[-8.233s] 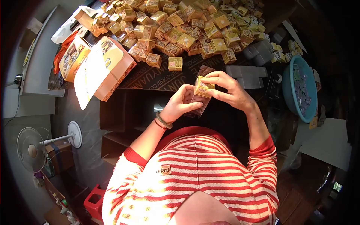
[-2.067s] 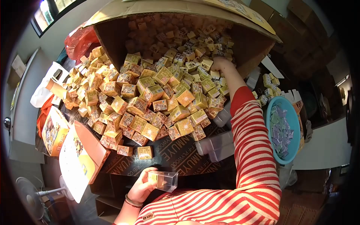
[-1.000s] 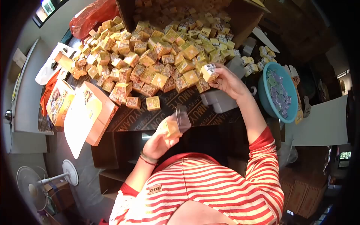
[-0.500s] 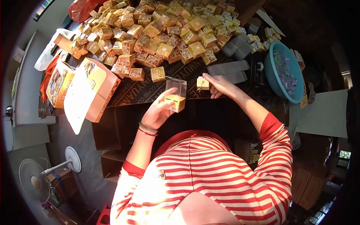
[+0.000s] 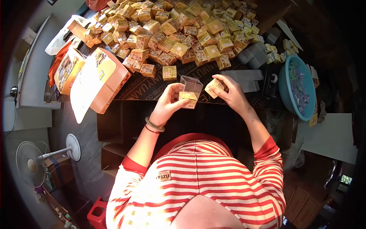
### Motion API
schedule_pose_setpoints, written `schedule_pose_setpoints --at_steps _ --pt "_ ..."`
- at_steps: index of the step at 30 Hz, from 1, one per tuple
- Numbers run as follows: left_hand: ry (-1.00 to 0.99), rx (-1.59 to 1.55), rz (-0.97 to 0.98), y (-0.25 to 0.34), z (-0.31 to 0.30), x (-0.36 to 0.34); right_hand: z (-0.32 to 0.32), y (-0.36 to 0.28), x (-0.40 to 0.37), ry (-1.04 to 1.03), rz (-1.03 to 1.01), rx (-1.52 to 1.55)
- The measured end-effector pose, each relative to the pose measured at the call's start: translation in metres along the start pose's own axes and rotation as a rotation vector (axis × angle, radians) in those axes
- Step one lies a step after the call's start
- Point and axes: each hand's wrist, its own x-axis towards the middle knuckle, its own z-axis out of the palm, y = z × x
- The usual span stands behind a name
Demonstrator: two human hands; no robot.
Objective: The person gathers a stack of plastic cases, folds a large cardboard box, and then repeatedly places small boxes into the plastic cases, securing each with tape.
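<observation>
My left hand (image 5: pixel 167 104) is wrapped around a clear plastic box (image 5: pixel 193 84), whose top end is open and tilted away from me. A small yellow carton (image 5: pixel 188 95) sits in its lower part. Just to the right, my right hand (image 5: pixel 234 96) grips a pale yellow carton (image 5: pixel 213 87) between thumb and fingers, apart from the clear box. On the table in front of the clear box stands a single yellow carton (image 5: pixel 169 73). Beyond it, a large heap of similar yellow cartons (image 5: pixel 167 45) spreads over the tabletop.
At the left stands an opened orange-and-white display box (image 5: pixel 108 78). Empty clear boxes (image 5: pixel 244 76) lie to the right, near a teal basin (image 5: pixel 284 86) of small purple and green packets. The dark table edge (image 5: pixel 152 102) runs below my hands. A white fan (image 5: pixel 32 164) stands at lower left.
My right hand has turned the pale carton and shifted slightly right. My left hand has tilted the clear box and moved right with it. The whole view has shifted a little.
</observation>
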Motion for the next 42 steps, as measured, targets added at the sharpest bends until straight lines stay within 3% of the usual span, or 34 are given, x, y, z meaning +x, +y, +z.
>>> schedule_pose_setpoints --at_steps 2,3,5,8,9,10,11,18,21,26,32,35,38,39,42 --pt "0.03 0.116 0.047 -0.007 -0.005 0.002 -0.012 -0.026 0.004 -0.331 0.377 0.597" --pt "0.022 0.164 0.056 -0.008 -0.005 0.003 -0.017 -0.047 0.009 -0.475 0.344 0.702" --pt "-0.043 0.215 0.077 -0.013 -0.003 0.004 -0.009 -0.062 0.012 -0.693 0.495 0.777" --pt "-0.138 0.148 0.037 -0.011 0.012 0.0 0.011 -0.059 0.02 -0.553 0.298 0.897" --pt "-0.147 0.105 -0.008 -0.01 0.012 -0.002 0.012 -0.06 0.024 -0.403 0.204 0.813" --pt "-0.18 0.108 -0.019 -0.016 0.008 -0.003 0.002 -0.068 0.028 -0.366 0.28 0.76" --pt "-0.202 0.136 -0.039 -0.018 0.006 -0.006 0.002 -0.066 0.031 -0.296 0.18 0.741" --pt "-0.234 -0.109 -0.117 -0.009 0.019 -0.017 0.002 -0.051 0.023 -0.263 0.184 0.764" --pt "-0.226 -0.104 -0.086 -0.012 0.018 -0.02 -0.015 -0.049 0.022 -0.227 -0.089 0.188" --pt "-0.197 -0.046 -0.051 -0.013 0.03 -0.017 -0.027 -0.06 0.021 -0.292 -0.202 -0.012" --pt "-0.158 -0.024 0.012 -0.023 0.045 -0.017 -0.034 -0.057 0.011 -0.337 -0.208 -0.022" --pt "-0.176 0.011 0.011 -0.026 0.048 -0.021 -0.021 -0.044 -0.006 -0.196 -0.199 0.059" --pt "-0.101 0.046 0.12 -0.037 0.051 -0.03 -0.006 -0.033 -0.029 0.115 0.081 0.241" --pt "-0.111 0.012 0.126 -0.04 0.052 -0.033 -0.002 -0.033 -0.039 0.106 0.294 0.393" --pt "-0.153 0.14 0.226 -0.049 0.058 -0.048 0.002 -0.035 -0.063 -0.166 0.637 0.974"
